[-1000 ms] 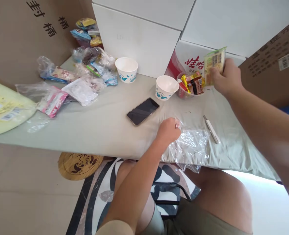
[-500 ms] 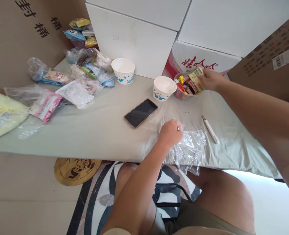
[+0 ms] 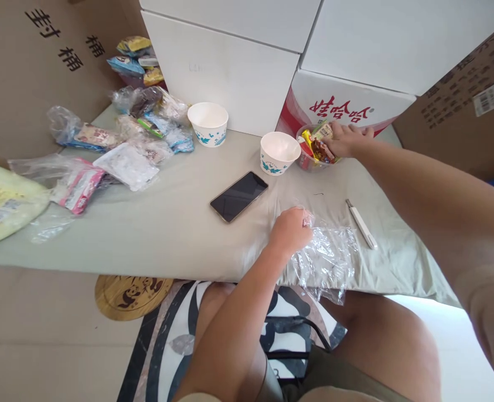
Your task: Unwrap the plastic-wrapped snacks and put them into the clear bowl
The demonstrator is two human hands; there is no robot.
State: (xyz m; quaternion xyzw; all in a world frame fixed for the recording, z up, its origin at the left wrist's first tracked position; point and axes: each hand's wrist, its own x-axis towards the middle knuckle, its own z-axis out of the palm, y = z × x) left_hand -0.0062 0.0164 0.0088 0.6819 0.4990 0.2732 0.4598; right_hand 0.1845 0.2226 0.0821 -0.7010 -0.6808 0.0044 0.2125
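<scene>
Near the table's front edge, my left hand (image 3: 291, 230) is closed on a crumpled clear plastic bag (image 3: 324, 259), which hangs over the edge. Farther back on the right, my right hand (image 3: 349, 139) rests with its fingers apart on the snacks in a clear plastic bowl (image 3: 307, 163). Inside that bowl, a pale green-and-cream snack packet (image 3: 322, 132) lies beside red, yellow and brown wrappers; my fingers cover part of them. A white paper bowl with blue leaves (image 3: 279, 153) stands just left of it.
A phone (image 3: 239, 196) lies mid-table, a white utility knife (image 3: 361, 224) on the right. Another paper bowl (image 3: 208, 124) stands farther left, beside piled snack packets (image 3: 146, 128). White boxes (image 3: 230, 67) line the back; cardboard boxes (image 3: 12, 84) stand at the sides.
My right hand has lowered the pale green-and-cream packet into the clear bowl and spread its fingers over the contents. My left hand stays on the plastic bag. The view has shifted slightly.
</scene>
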